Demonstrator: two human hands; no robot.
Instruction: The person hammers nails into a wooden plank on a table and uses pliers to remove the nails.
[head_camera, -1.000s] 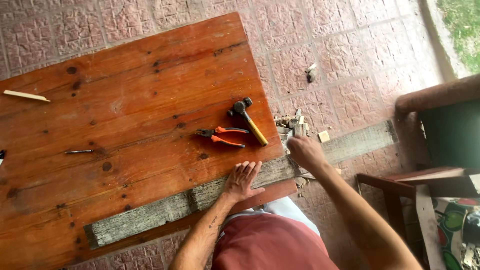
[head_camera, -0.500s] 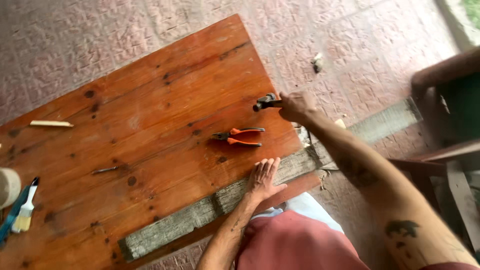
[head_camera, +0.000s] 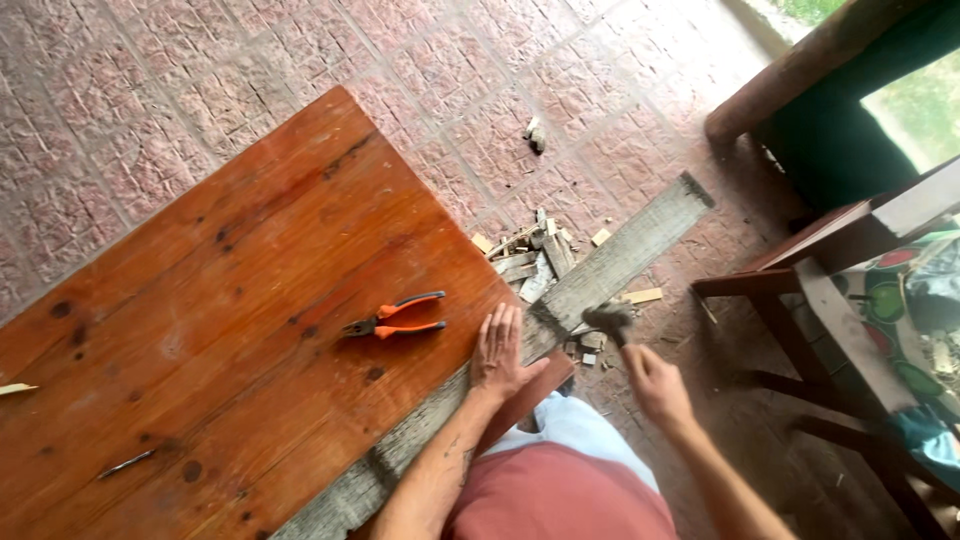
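Head view: left hand (head_camera: 498, 352) is pressing flat on the plank (head_camera: 600, 275); right hand (head_camera: 655, 385) is gripping a hammer (head_camera: 610, 320) at three o'clock; chips (head_camera: 530, 255) already lying on the floor, plank still whole.

A home patio used as a makeshift woodworking spot: reddish patterned paving stones (head_camera: 450, 70), a varnished knotty wooden surface (head_camera: 230, 330), scattered pale wood offcuts (head_camera: 530, 262), and grass beyond the edge.
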